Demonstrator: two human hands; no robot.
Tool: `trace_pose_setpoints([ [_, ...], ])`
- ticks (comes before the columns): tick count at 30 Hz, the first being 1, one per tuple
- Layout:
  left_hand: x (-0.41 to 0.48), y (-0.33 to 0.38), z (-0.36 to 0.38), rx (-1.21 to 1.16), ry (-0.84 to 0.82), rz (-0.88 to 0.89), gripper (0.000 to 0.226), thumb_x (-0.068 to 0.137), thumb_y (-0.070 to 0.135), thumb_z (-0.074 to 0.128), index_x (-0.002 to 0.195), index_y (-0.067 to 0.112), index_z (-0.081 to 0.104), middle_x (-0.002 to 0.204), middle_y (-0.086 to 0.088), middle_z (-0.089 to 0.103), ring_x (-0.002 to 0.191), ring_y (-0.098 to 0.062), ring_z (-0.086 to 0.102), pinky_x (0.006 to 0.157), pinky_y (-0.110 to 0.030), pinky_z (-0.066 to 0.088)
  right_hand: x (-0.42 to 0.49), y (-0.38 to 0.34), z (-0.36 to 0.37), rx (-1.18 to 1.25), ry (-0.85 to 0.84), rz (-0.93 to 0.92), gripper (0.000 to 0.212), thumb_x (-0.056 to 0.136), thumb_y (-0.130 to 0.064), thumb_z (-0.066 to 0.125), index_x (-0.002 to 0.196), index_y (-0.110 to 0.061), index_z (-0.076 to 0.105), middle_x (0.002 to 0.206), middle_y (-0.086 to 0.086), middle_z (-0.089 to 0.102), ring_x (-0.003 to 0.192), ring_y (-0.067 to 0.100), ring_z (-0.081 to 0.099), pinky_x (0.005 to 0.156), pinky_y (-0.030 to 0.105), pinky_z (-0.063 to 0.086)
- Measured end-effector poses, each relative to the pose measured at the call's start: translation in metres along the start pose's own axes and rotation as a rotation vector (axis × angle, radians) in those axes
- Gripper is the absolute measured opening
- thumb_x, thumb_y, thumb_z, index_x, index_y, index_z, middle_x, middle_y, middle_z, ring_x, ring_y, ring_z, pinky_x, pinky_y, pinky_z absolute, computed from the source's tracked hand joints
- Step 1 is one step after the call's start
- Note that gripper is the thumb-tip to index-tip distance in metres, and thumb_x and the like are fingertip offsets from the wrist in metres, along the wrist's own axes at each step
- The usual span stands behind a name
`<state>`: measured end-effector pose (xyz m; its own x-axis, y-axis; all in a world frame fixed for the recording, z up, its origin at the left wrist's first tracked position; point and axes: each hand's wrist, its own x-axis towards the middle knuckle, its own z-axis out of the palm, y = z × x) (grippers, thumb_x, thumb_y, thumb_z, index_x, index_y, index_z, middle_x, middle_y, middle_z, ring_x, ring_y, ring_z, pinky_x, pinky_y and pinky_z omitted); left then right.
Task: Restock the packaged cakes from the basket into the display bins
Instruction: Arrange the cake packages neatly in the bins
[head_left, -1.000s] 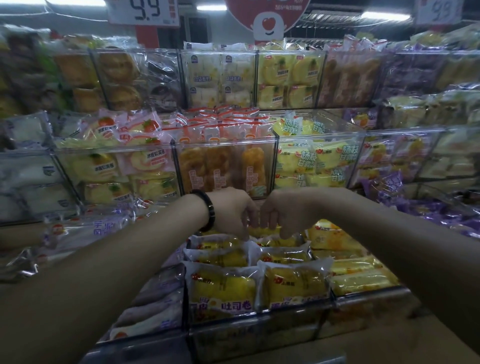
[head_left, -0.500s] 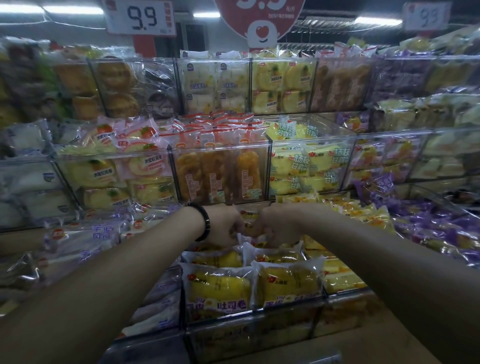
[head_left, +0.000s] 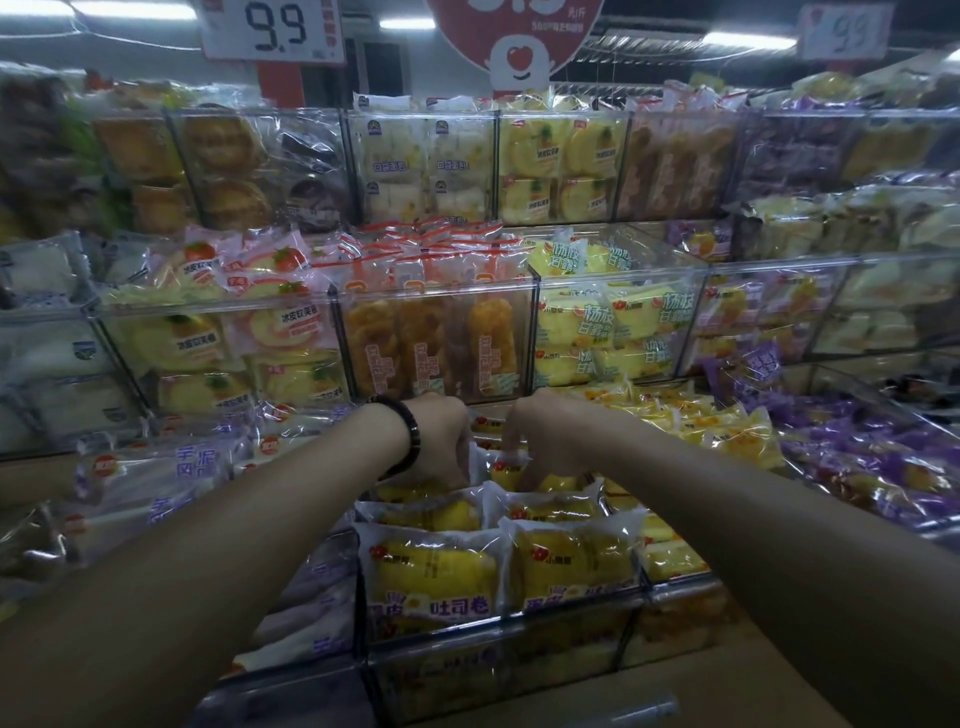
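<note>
Standing before the cake section, I see tiers of clear display bins (head_left: 436, 306) stepping up and away, every one crammed with wrapped goods: orange packets (head_left: 431, 343) straight ahead in the middle tier, pale yellow-green packets (head_left: 613, 332) beside them on the right, and purple packets (head_left: 857, 457) heaped along the lowest tier to the right. Overhead hang a round red sign (head_left: 514, 36) and, left of it, a white price card (head_left: 272, 28) reading 9.9. Lowest and nearest is the front bin (head_left: 493, 670), its clear wall facing me, and it is packed with yellow packaged cakes (head_left: 431, 571) standing in rows, two across, one row behind another. Both of the person's bare forearms stretch out over this bin and meet near its back. The left hand (head_left: 441, 441) hangs knuckles-up with its fingers turned down among the rear packets; they are hidden behind the back of the hand, so I cannot tell whether they hold anything. The right hand (head_left: 540, 436) sits just beside it, and its fingers (head_left: 522, 470) are curled down onto the top edge of one upright packet (head_left: 498, 467), pinching it where it stands between the two hands, at the rear of the rows inside the front bin. A dark beaded bracelet (head_left: 408, 434) circles the left wrist.
</note>
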<state>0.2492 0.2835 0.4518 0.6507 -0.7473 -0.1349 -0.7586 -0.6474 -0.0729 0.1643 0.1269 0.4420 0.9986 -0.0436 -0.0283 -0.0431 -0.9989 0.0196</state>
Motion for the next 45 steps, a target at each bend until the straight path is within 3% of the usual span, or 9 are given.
trace_pose_setpoints([
  [9, 0.007, 0.012, 0.009, 0.056, -0.086, -0.071, 0.027, 0.092, 0.026, 0.068, 0.117, 0.015, 0.067, 0.108, -0.006, 0.069, 0.097, -0.024, 0.068, 0.084, -0.039, 0.062, -0.001, -0.004, 0.006, -0.083, 0.001, -0.05, 0.04, 0.091, -0.027, 0.074, 0.13, -0.022, 0.068, 0.121, 0.003, 0.066, 0.106, 0.024, 0.06, 0.09, 0.04, 0.054],
  [15, 0.003, 0.01, 0.013, -0.038, -0.014, -0.113, 0.022, 0.096, 0.036, 0.057, 0.099, 0.016, 0.066, 0.093, -0.002, 0.064, 0.081, -0.017, 0.06, 0.069, -0.033, 0.055, -0.009, -0.003, -0.003, -0.095, -0.059, -0.094, 0.051, 0.089, -0.012, 0.07, 0.138, -0.023, 0.064, 0.112, -0.001, 0.061, 0.101, 0.023, 0.06, 0.07, 0.028, 0.049],
  [22, 0.001, 0.012, 0.012, 0.011, 0.102, -0.139, 0.053, 0.085, 0.054, 0.077, 0.122, 0.016, 0.069, 0.109, -0.004, 0.067, 0.093, -0.022, 0.065, 0.082, -0.037, 0.061, -0.004, -0.008, 0.009, -0.223, 0.115, -0.035, 0.041, 0.091, -0.01, 0.071, 0.13, -0.023, 0.066, 0.107, 0.003, 0.066, 0.087, 0.023, 0.064, 0.056, 0.028, 0.047],
  [27, 0.004, 0.017, 0.023, -0.051, 0.183, -0.167, 0.043, 0.096, 0.04, 0.066, 0.132, 0.018, 0.059, 0.109, -0.005, 0.066, 0.094, -0.024, 0.067, 0.084, -0.04, 0.063, -0.005, -0.011, 0.018, -0.234, 0.179, -0.065, 0.033, 0.091, -0.017, 0.077, 0.124, -0.019, 0.068, 0.107, 0.002, 0.068, 0.09, 0.02, 0.065, 0.074, 0.033, 0.059],
  [32, -0.018, 0.007, 0.013, -0.262, 0.297, -0.097, 0.045, 0.085, 0.04, 0.083, 0.12, 0.025, 0.059, 0.112, 0.004, 0.062, 0.097, -0.018, 0.063, 0.083, -0.038, 0.061, -0.02, 0.007, -0.011, 0.026, 0.049, -0.087, 0.057, 0.085, -0.034, 0.085, 0.136, -0.023, 0.063, 0.115, -0.002, 0.066, 0.102, 0.02, 0.064, 0.085, 0.035, 0.059],
  [34, -0.035, 0.003, 0.003, -0.265, 0.328, -0.019, 0.035, 0.086, 0.038, 0.083, 0.113, 0.026, 0.066, 0.107, 0.008, 0.064, 0.094, -0.011, 0.062, 0.082, -0.033, 0.06, -0.033, 0.015, -0.021, 0.084, 0.087, -0.139, 0.047, 0.085, -0.038, 0.085, 0.126, -0.022, 0.07, 0.107, -0.007, 0.071, 0.098, 0.015, 0.068, 0.087, 0.037, 0.06],
  [37, -0.06, 0.0, -0.006, -0.172, 0.168, 0.041, 0.025, 0.089, 0.038, 0.08, 0.11, 0.027, 0.073, 0.093, 0.02, 0.058, 0.085, 0.001, 0.056, 0.069, -0.019, 0.049, -0.052, 0.023, -0.027, 0.144, 0.024, -0.212, 0.026, 0.088, -0.029, 0.082, 0.113, -0.024, 0.076, 0.099, -0.01, 0.075, 0.093, 0.006, 0.071, 0.086, 0.036, 0.061],
  [41, -0.075, 0.005, -0.002, -0.011, 0.005, 0.06, 0.034, 0.086, 0.043, 0.081, 0.117, 0.03, 0.073, 0.099, 0.015, 0.067, 0.093, -0.006, 0.064, 0.08, -0.029, 0.057, -0.065, 0.018, -0.023, 0.018, -0.026, -0.266, 0.042, 0.087, -0.038, 0.081, 0.127, -0.033, 0.069, 0.113, -0.018, 0.069, 0.105, 0.002, 0.065, 0.09, 0.031, 0.056],
  [45, -0.075, 0.005, 0.003, -0.028, 0.006, 0.048, 0.044, 0.086, 0.047, 0.08, 0.126, 0.031, 0.07, 0.109, 0.013, 0.068, 0.097, -0.009, 0.063, 0.082, -0.028, 0.055, -0.069, 0.008, -0.018, -0.016, -0.144, -0.255, 0.044, 0.091, -0.044, 0.076, 0.133, -0.033, 0.065, 0.118, -0.011, 0.071, 0.107, 0.011, 0.067, 0.094, 0.041, 0.058],
])
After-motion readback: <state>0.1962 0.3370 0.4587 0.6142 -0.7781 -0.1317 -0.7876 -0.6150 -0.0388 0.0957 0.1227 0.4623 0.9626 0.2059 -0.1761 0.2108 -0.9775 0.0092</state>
